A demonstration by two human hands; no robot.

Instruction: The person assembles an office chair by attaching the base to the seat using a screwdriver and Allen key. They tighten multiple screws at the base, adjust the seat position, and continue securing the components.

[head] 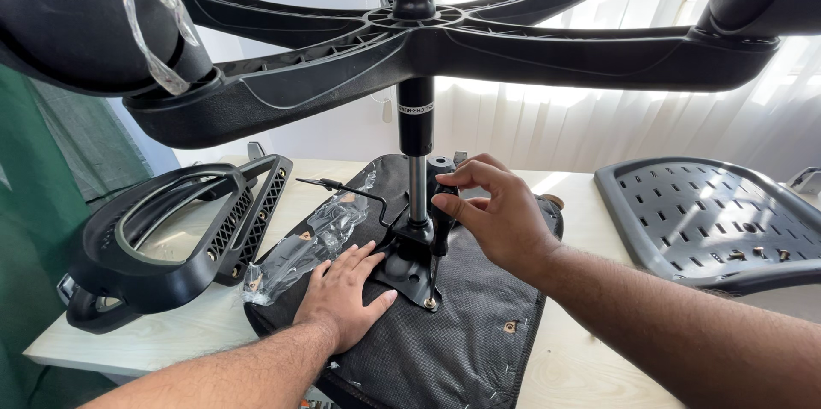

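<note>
A: Five spokes of the star base (445, 41) stand overhead on the gas column (416, 153); that top-heavy mass could tip toward 3 o'clock if jarred.

B: Seat (445, 315) position?

A: Upside down at centre of the counter (590, 366). The left hand (346, 289) lies flat and open on it at 8 o'clock of the mounting plate (410, 268).

B: Right hand (487, 212)?

A: Fingers closed on a black screwdriver (440, 225). A slip off the screw (430, 302) may strip it.
</note>
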